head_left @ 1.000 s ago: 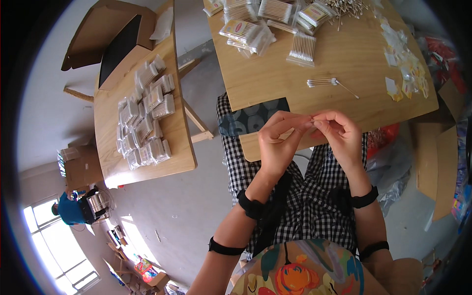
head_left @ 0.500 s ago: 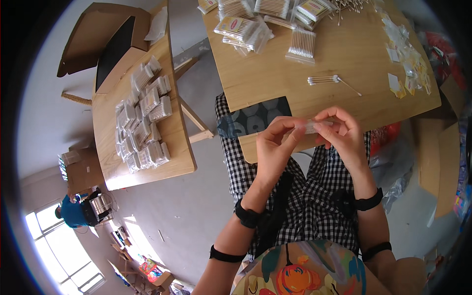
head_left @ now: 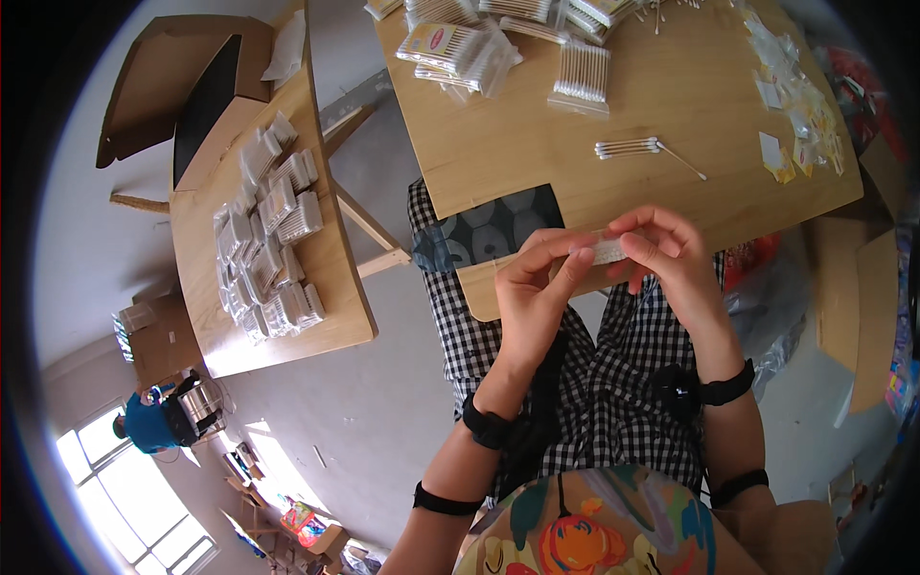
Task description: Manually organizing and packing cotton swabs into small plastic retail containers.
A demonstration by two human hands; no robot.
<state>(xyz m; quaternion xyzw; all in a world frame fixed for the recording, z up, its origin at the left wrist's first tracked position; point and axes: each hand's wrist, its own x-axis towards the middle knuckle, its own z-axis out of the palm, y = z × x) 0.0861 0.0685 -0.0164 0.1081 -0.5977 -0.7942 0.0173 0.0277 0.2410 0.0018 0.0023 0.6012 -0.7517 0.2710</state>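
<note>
Just over the near table edge, both hands hold a small clear bag of cotton swabs [head_left: 608,251], turned edge-on so that a row of white tips shows. My left hand [head_left: 533,292] pinches one end between thumb and fingers. On the other end, my right hand [head_left: 675,264] closes thumb and forefinger, its other fingers curled behind. Beyond them lie several loose cotton swabs [head_left: 627,148], one of them angled away from the row. Farther back is a single bagged pack of swabs [head_left: 581,75], beside a pile of packs [head_left: 446,46].
Empty-looking clear bags with yellow and white labels [head_left: 791,115] lie along the table's right side. A dark patterned sheet [head_left: 503,225] covers the near left corner. Many bagged packs [head_left: 273,230] cover the left table, near an open cardboard box [head_left: 187,72]. A person [head_left: 149,422] stands far left.
The bag between my hands has tilted, and its row of white tips now shows more plainly. My fingers keep their pinch. The whole view has shifted slightly.
</note>
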